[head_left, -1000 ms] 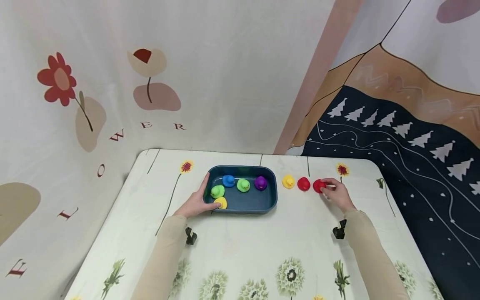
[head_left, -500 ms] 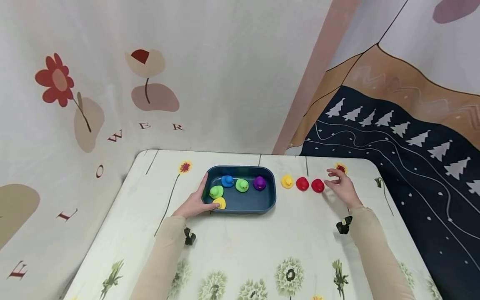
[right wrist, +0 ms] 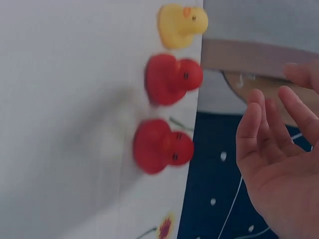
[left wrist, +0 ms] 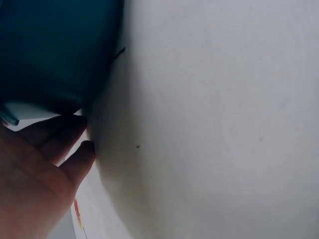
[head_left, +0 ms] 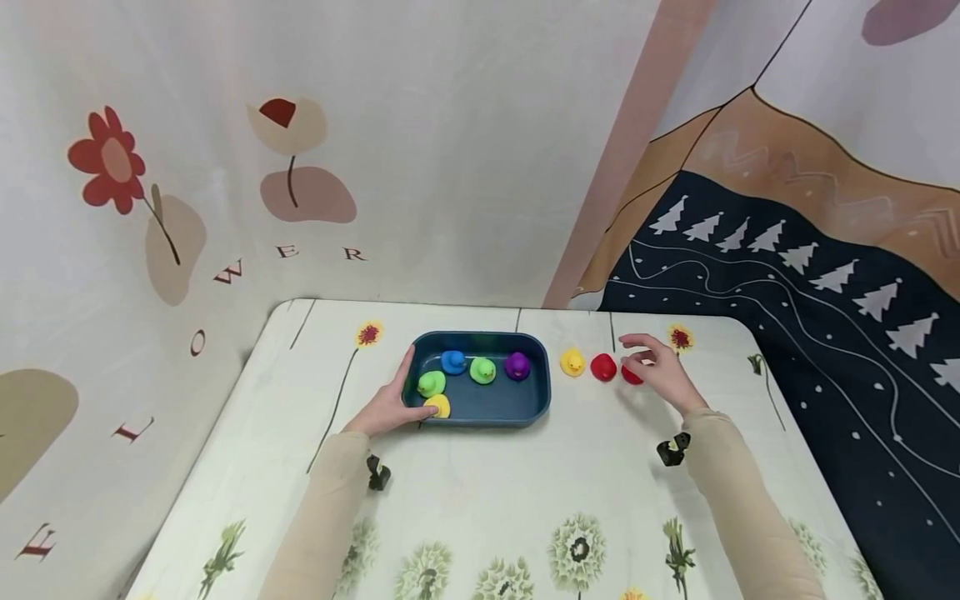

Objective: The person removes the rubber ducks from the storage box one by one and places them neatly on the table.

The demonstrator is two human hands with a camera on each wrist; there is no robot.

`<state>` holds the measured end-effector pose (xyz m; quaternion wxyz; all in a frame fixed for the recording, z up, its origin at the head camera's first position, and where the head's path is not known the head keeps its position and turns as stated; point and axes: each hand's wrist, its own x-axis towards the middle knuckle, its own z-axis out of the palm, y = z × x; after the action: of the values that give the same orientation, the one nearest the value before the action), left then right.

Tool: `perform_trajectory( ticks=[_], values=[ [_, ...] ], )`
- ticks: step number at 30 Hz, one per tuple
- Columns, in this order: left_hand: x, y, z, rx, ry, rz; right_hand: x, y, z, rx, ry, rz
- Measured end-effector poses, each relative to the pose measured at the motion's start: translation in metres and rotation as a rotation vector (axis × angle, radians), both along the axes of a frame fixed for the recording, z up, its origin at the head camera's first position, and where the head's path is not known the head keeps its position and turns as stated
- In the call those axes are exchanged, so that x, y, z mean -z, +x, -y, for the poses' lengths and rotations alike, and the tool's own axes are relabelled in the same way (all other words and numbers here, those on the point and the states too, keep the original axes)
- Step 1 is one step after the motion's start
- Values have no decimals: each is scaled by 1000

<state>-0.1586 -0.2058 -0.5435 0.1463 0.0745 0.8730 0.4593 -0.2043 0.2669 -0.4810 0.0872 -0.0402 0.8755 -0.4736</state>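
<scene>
Nearest you, the worktop (head_left: pixel 480 492) fills the bottom of the frame. Centre: the tray (head_left: pixel 487 402). Your left hand (head_left: pixel 386 408) holds its left end, thumb over the near rim, fingers along the outside. Tray looks stiff, light, maybe slick; hold by the rim. Yellow duck (head_left: pixel 442 403) sits in the tray's lower left corner by your thumb; can't tell if they touch. Lower green duck (head_left: pixel 431 384) just behind. Right of centre, your right hand (head_left: pixel 660 371) hovers by the right red duck (right wrist: pixel 152 149), thumb and forefinger apart, nothing in them. Left red duck (head_left: pixel 603 367) and outer yellow duck (head_left: pixel 572 362) line up towards the tray. Farther back inside: upper green duck (head_left: pixel 482 371), purple duck (head_left: pixel 517 367), blue duck (head_left: pixel 453 362). Ducks look light, probably soft rubber, hard to break; pinch gently across the body, not the small head.
</scene>
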Motion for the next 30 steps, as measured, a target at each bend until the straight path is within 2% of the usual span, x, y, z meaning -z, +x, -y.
perform_trajectory(
  ticks=[6,17,25,30],
  values=[
    [0,0,-1,4,3,-1,2,5,19,-41,-42,7],
    [-4,1,0,-4,-3,5,12,11,63,-146,-126,-62],
    [-3,2,0,-5,-7,9,-16,26,97,-251,-203,-114],
    [-3,1,-1,-3,0,15,-18,28,112,-278,-231,-89]
  ],
)
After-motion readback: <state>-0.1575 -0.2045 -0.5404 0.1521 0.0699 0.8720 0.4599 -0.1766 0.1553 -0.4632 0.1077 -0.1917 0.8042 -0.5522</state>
